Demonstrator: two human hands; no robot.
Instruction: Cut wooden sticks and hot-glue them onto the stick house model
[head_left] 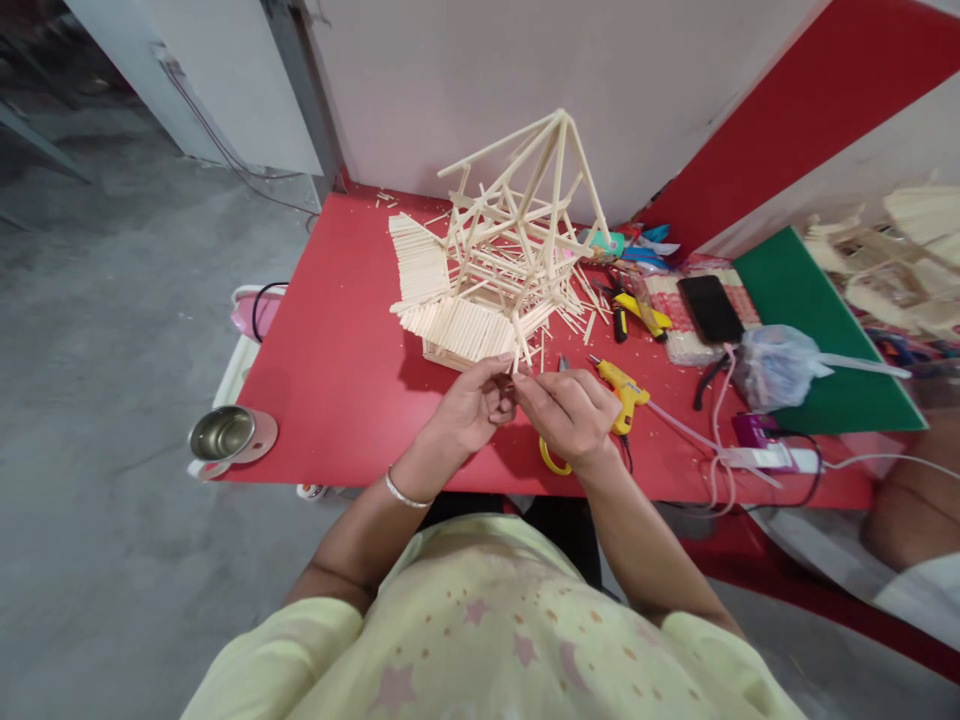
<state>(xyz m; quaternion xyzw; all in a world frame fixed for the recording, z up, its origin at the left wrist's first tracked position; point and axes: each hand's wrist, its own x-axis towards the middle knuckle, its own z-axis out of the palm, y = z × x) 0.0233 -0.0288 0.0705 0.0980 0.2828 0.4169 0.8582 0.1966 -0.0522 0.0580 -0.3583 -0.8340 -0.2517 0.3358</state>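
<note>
My left hand (476, 405) and my right hand (571, 412) meet at the fingertips, in front of a model built of thin wooden sticks (469, 328). Both are closed in a pinch around a short wooden stick (516, 359), mostly covered by the fingers. The model has slatted panels low down and an open pointed frame (556, 165) on top. Under my right hand lie scissors with yellow handles (553, 460), partly hidden. A yellow glue gun (624, 393) rests just right of that hand.
Loose sticks (574, 308) and a yellow cutter (643, 314) lie right of the model. Further right are a black phone (709, 309), a plastic bag (780, 366), a green board (825, 330) and a power strip (780, 458) with cables. A metal-lined mug (259, 436) stands left, beside the red table (315, 380).
</note>
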